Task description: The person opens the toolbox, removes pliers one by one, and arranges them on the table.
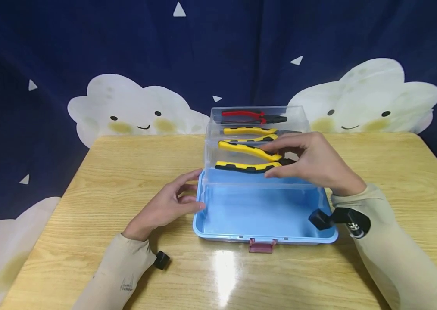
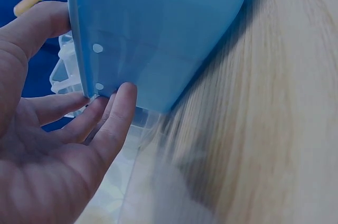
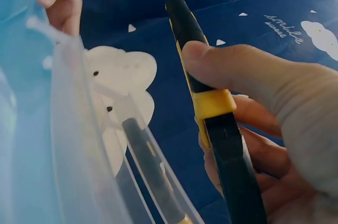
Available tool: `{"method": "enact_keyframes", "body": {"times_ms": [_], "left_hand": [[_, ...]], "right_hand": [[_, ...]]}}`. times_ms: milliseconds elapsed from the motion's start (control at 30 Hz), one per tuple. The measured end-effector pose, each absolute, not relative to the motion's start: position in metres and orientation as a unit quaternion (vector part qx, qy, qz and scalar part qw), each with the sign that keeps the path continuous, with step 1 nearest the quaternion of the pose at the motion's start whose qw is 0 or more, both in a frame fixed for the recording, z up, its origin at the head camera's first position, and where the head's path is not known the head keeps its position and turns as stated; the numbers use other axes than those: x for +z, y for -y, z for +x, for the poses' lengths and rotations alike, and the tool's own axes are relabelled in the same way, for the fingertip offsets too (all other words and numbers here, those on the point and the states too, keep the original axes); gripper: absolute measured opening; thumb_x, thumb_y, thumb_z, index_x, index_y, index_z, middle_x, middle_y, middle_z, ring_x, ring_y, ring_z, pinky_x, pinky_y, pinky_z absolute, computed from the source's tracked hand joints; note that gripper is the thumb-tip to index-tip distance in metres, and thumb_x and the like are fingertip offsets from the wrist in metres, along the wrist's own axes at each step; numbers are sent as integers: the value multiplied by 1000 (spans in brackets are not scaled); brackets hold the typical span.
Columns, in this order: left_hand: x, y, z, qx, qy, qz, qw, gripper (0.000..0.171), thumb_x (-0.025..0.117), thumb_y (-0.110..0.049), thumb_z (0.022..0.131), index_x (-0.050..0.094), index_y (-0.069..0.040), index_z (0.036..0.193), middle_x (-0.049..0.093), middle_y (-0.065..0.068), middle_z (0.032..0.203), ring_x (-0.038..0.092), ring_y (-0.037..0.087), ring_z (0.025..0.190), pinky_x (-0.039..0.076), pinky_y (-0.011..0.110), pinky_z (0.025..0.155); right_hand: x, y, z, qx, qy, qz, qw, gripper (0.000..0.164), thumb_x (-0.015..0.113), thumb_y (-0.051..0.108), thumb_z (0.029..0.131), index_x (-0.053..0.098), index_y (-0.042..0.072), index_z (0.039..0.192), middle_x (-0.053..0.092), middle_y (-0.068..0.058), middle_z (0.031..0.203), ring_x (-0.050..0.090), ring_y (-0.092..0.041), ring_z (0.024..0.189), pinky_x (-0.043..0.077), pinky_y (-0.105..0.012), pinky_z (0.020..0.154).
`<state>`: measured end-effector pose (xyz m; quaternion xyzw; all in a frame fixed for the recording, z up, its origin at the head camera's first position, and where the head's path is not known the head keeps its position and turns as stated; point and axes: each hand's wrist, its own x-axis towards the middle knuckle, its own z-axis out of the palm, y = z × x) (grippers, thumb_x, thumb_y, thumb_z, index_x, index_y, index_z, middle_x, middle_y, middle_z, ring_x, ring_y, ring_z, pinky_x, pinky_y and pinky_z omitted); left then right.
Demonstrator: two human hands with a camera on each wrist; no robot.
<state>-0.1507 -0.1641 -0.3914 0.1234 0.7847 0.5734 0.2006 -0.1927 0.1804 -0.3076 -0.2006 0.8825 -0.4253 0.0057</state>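
Note:
A light blue toolbox [image 1: 265,211] stands opened on the table, its clear stepped trays [image 1: 212,176] raised at the back. My left hand [image 1: 170,206] holds its left rim, thumb on one side and fingers against the outer wall [image 2: 158,28]. Over the lowest clear tray, my right hand [image 1: 313,161] pinches yellow-and-black pliers [image 1: 247,150] near the pivot. Their handles point left and stand apart; the fingers partly hide the head. Behind them, another yellow-handled pair of pliers [image 1: 249,131] lies in the middle tray, and red-handled pliers [image 1: 241,114] lie in the top one.
A dark pink latch [image 1: 261,246] hangs at the toolbox's front edge. Wooden tabletop [image 1: 137,159] surrounds the box. A dark blue curtain [image 1: 238,51] with white clouds hangs right behind the table's far edge. Small black devices [image 1: 352,221] are strapped at both wrists.

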Motion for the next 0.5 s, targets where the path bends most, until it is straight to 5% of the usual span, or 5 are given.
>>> {"method": "enact_keyframes", "body": {"times_ms": [500], "left_hand": [[-393,164,-150,569,-788,125,198,90,84,-20,88,34,-27,162,41,5,162,61,31,129,55,18,98]], "right_hand": [[-298,-202,-173,-410,-894,-181,-4,51,99,31,66,80,30,113,78,5,113,61,-15,90,51,-21,70]]}}
